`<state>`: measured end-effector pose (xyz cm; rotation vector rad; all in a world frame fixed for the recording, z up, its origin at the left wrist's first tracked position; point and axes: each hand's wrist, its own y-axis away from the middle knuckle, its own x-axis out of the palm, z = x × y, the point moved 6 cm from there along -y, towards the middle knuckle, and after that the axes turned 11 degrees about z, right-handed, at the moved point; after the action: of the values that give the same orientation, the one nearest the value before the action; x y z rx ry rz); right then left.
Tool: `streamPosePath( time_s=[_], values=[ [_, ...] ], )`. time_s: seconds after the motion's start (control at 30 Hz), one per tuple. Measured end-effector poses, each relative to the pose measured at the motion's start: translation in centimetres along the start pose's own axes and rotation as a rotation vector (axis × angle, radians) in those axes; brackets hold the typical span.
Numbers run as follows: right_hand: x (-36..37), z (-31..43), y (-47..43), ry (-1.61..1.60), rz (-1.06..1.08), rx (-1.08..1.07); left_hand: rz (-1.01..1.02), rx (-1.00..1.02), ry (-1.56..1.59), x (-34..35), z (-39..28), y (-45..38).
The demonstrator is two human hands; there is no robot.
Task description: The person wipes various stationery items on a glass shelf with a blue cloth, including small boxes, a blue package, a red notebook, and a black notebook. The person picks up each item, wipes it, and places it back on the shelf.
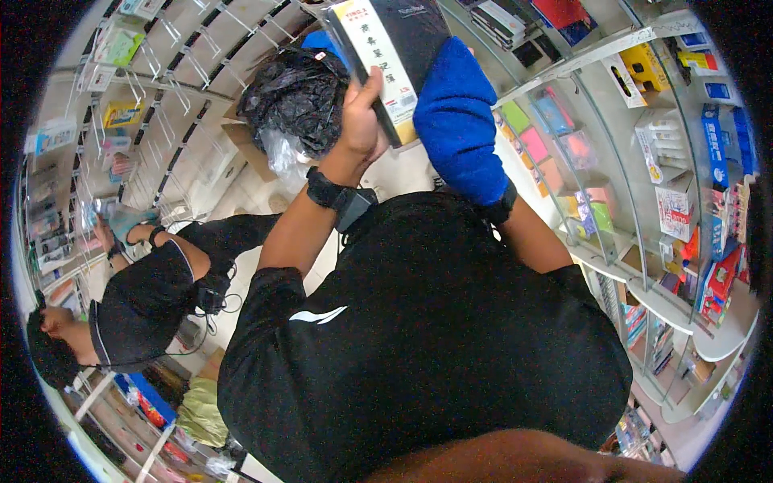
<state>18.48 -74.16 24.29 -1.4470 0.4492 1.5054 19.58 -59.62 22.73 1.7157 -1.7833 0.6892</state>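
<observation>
My left hand (pixel 362 118) grips a boxed black notebook (pixel 413 42) by its spine side, thumb on the white and gold spine panel (pixel 377 60), which bears printed writing. The package is held up in front of me, tilted. A blue cloth (pixel 459 121) drapes over my right hand (pixel 471 52) down to the black wrist strap, and it lies against the notebook's right edge. Only a bit of skin shows past the cloth; the other fingers are hidden under it. Behind the notebook, a bunched black plastic bag (pixel 296 96) sits beside my left hand.
Glass shelves (pixel 586 163) with stationery stand close on my right. Wire display hooks (pixel 175 90) with packaged goods line the left wall. A co-worker (pixel 151 296) reaches toward that wall, holding a pale cloth. An open cardboard box (pixel 250 151) sits under the black bag.
</observation>
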Motion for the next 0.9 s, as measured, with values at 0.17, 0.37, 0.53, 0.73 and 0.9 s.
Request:
streamPosePath(
  time_s=[0.17, 0.37, 0.53, 0.73, 0.9],
  values=[
    [0.8, -0.8, 0.3, -0.405, 0.0, -0.129, 0.114, 0.027, 0.105, 2.8, 2.2, -0.1],
    [0.6, -0.9, 1.5, -0.573, 0.296, -0.175, 0.363, -0.256, 0.338, 4.8, 5.6, -1.0],
    [-1.3, -2.1, 1.0, -0.792, 0.206, -0.191, 0.32, -0.162, 0.305, 5.2, 6.6, -0.7],
    [-2.7, -5.1, -0.4, -0.548, 0.118, -0.077, 0.193, -0.169, -0.131, 4.8, 8.4, 0.0],
    [-3.5, -7.8, -1.1, -0.414, 0.093, -0.178, 0.245, -0.226, -0.161, 4.1, 9.4, 1.3]
  ],
)
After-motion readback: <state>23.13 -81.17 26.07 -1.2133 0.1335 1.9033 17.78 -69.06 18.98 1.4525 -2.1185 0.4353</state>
